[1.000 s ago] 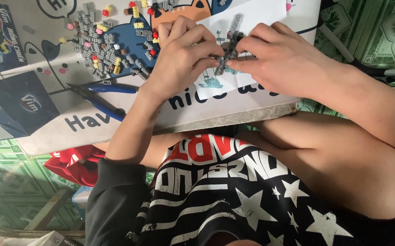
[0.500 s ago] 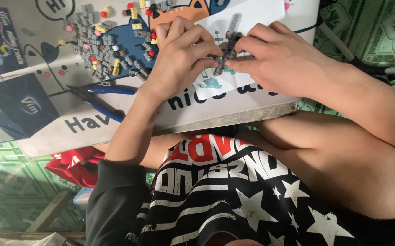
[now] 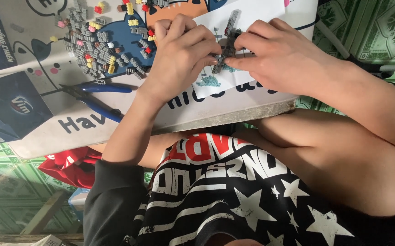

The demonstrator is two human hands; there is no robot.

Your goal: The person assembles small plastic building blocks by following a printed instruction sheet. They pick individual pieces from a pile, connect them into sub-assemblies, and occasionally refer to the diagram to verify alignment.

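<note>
One small grey brick model (image 3: 228, 43) sits between both hands, just above the white instruction sheet (image 3: 252, 13) that lies on the little cartoon-printed table (image 3: 215, 109). The model is a thin, long piece, already several bricks tall, so some of the building seems done. How much is left I cannot tell exactly, but I judge it is a lot, because many bricks are not used yet.

The left hand (image 3: 181, 57) pinches the model from its left side with curled fingers, and the right hand (image 3: 281, 57) grips it from the right side with thumb and fingertips. Both hands are closed on it, pressing toward each other.

To the left of the model, well apart, a loose pile of small bricks (image 3: 101, 48) spreads on the table, mostly grey with some yellow, red and pink ones. Below that pile, farther from the model, lie blue-handled pliers (image 3: 99, 98), not touched by any hand. At the far left edge there is a dark blue box (image 3: 6, 109). Below the table are the person's knees and a black shirt with white stars (image 3: 234, 196).
</note>
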